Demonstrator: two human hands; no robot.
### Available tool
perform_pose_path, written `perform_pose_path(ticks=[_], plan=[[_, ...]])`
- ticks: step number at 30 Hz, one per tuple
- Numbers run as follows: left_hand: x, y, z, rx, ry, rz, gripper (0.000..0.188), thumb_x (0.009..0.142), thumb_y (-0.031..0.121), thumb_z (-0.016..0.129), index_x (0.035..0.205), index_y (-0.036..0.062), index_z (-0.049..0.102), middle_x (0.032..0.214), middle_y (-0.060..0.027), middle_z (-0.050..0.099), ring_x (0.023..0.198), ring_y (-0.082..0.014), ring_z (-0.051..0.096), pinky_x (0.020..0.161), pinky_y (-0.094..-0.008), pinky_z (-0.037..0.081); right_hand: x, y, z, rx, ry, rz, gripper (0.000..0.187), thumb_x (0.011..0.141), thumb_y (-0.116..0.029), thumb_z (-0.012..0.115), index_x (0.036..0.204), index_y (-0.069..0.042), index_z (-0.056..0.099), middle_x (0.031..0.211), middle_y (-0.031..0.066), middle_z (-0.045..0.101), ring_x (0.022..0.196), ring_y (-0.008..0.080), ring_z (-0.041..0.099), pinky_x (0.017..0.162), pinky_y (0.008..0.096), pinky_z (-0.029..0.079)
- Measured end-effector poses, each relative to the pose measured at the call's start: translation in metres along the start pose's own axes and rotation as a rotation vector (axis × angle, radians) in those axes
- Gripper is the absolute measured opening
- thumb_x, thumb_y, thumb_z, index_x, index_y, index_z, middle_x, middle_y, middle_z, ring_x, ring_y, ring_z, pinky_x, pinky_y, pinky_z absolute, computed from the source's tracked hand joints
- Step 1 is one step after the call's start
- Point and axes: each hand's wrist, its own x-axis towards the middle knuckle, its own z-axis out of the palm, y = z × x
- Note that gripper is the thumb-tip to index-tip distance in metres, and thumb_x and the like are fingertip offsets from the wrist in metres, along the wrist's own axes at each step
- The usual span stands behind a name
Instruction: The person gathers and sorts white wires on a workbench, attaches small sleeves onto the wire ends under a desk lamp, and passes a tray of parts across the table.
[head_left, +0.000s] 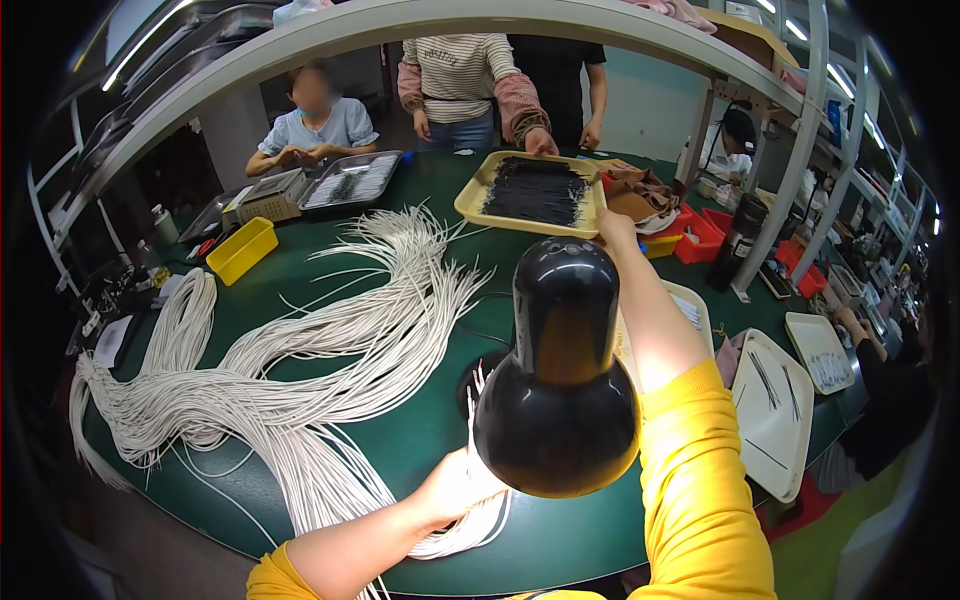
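My left hand (pixel 458 492) is closed around a bundle of white wires (pixel 482 525) in the lamp's light, near the table's front edge. Part of that hand is lost in glare and behind the black lamp head (pixel 555 400). Stretched far forward, my right hand (pixel 614 230) grips the near right corner of a cream tray (pixel 470 205). Short black wires or tubes with pale ends (pixel 535 190) fill this tray. A co-worker's hand (pixel 541 141) touches its far rim. Long white wires (pixel 330 370) spread in a thick heap over the left half of the table.
A yellow bin (pixel 243 250) and a metal tray of white pieces (pixel 352 182) stand at the far left. Red bins (pixel 700 240) and a black bottle (pixel 740 240) are at the right. A white tray with several dark strips (pixel 772 415) lies at the right edge. Shelf posts rise behind.
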Motion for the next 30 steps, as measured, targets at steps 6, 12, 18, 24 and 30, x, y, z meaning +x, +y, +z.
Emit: perform_pose_path(ticks=[6,12,18,24,30], plan=[[-0.002,0.000,0.000,-0.082,-0.030,-0.021,0.029,0.076,0.009,0.060,0.101,0.0004,0.048,0.088,-0.0049,0.055,0.076,-0.0091,0.053,0.067,-0.0213,0.044,0.008,0.004,0.007,0.011,-0.098,0.023,0.028,0.087,-0.016,0.035,0.101,0.007,0.044,0.091,0.0157,0.055,0.077,0.0260,0.059,0.059,0.0367,0.054],[-0.003,0.002,0.001,-0.062,-0.013,-0.030,0.030,0.076,0.009,0.060,0.101,0.0003,0.047,0.089,-0.0051,0.055,0.077,-0.0093,0.053,0.067,-0.0208,0.044,0.014,0.004,0.031,0.220,-0.270,0.082,0.028,0.086,-0.013,0.037,0.108,0.005,0.039,0.102,0.0161,0.050,0.094,0.0265,0.052,0.073,0.0396,0.049],[0.001,0.001,-0.001,-0.040,0.018,0.008,0.028,0.076,0.009,0.060,0.100,0.0003,0.049,0.086,-0.0043,0.055,0.074,-0.0084,0.052,0.064,-0.0203,0.043,0.012,0.013,0.036,0.368,-0.307,0.169,0.028,0.086,-0.015,0.039,0.103,0.007,0.040,0.099,0.0201,0.050,0.084,0.0284,0.057,0.070,0.0304,0.051],[-0.003,-0.007,-0.005,-0.018,-0.017,-0.020,0.022,0.075,0.008,0.060,0.095,0.0007,0.052,0.079,-0.0022,0.055,0.067,-0.0063,0.050,0.059,-0.0192,0.042,-0.021,0.027,0.003,0.122,-0.351,0.104,0.021,0.082,-0.014,0.047,0.096,0.002,0.044,0.084,0.0129,0.054,0.072,0.0207,0.057,0.062,0.0279,0.050],[-0.007,0.005,0.005,-0.053,0.062,-0.048,0.022,0.074,0.006,0.061,0.094,0.0009,0.054,0.081,-0.0017,0.056,0.071,-0.0071,0.051,0.061,-0.0200,0.041,-0.109,0.051,-0.058,0.013,-0.551,0.132,0.018,0.080,-0.014,0.051,0.093,-0.004,0.046,0.072,0.0060,0.054,0.063,0.0149,0.054,0.058,0.0254,0.047]])
